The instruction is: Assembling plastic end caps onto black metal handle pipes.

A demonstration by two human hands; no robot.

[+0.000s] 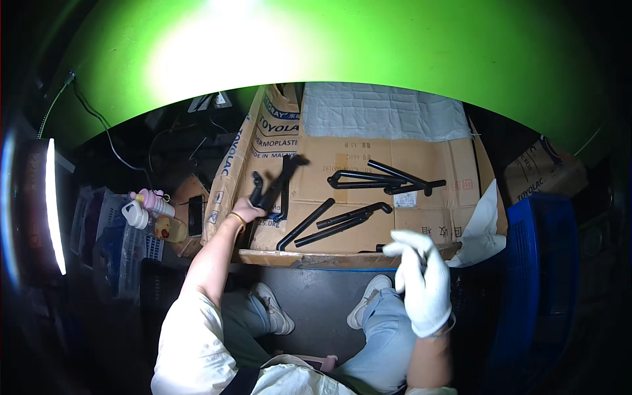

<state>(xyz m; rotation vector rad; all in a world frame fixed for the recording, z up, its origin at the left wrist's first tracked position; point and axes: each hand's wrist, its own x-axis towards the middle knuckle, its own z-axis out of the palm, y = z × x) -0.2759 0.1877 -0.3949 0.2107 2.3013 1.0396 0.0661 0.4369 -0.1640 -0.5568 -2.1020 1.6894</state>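
Note:
My bare left hand is closed around a bundle of black bent plastic rods, lifted at the left end of a cardboard-covered work surface. My right hand wears a white glove and hovers in front of the surface's near edge, fingers loosely curled with nothing visible in them. More black bent rods lie on the cardboard: one group in the middle and another farther back on the right.
A brown paper sack stands at the left edge of the surface. A white cloth hangs at the right beside a blue crate. Bottles and a phone sit at the left. A green cap brim fills the top.

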